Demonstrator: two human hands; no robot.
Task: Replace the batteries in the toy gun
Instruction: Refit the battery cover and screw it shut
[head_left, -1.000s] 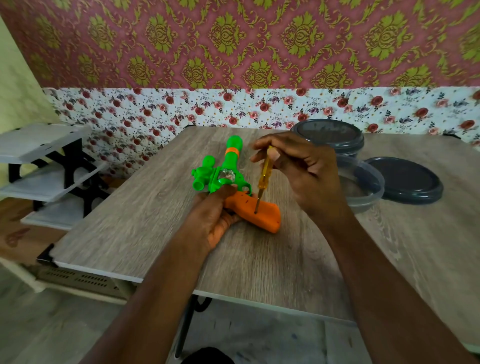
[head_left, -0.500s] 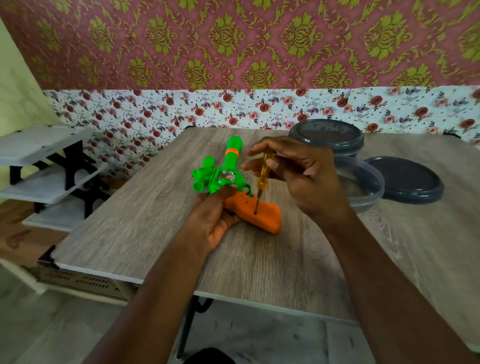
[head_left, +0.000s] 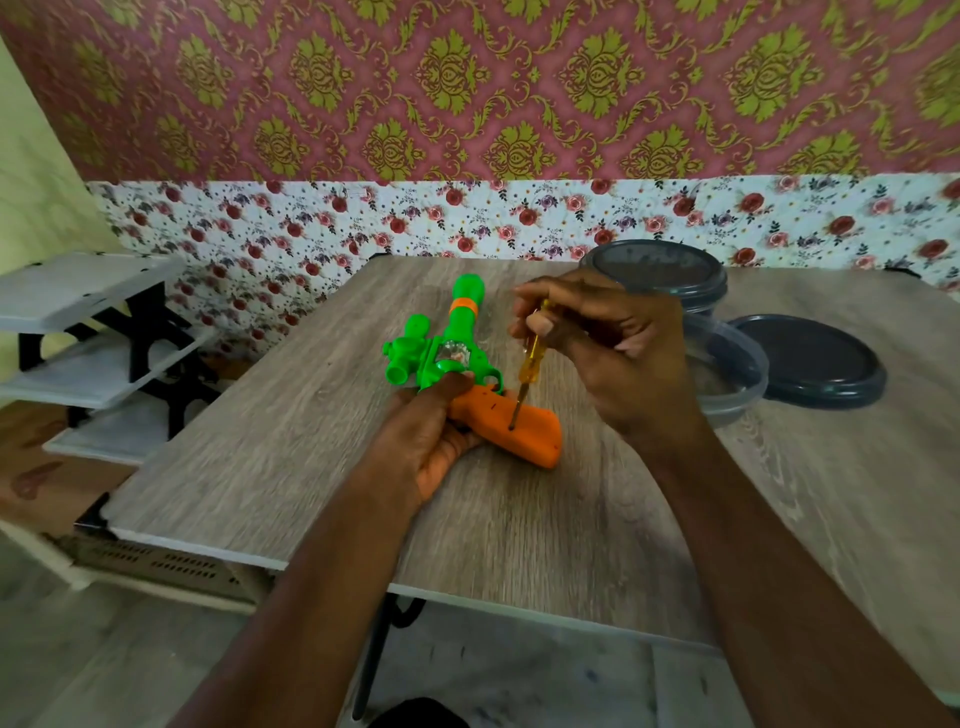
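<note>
Directly beneath the right hand (head_left: 623, 353), which pinches a near-upright screwdriver (head_left: 531, 358), lies the toy gun (head_left: 447, 358), barrel pointing away, gripped by the left hand (head_left: 431, 441).

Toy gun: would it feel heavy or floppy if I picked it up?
Probably stiff and light: the toy gun looks like moulded plastic. Lying flat on the table, it seems unlikely to roll, but might slide, perhaps why the left hand holds it.

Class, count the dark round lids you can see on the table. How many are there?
2. The fitted lid sits on the far container behind the right hand; the loose lid lies flat on the table beside the clear tub. The hand may hide more.
</note>
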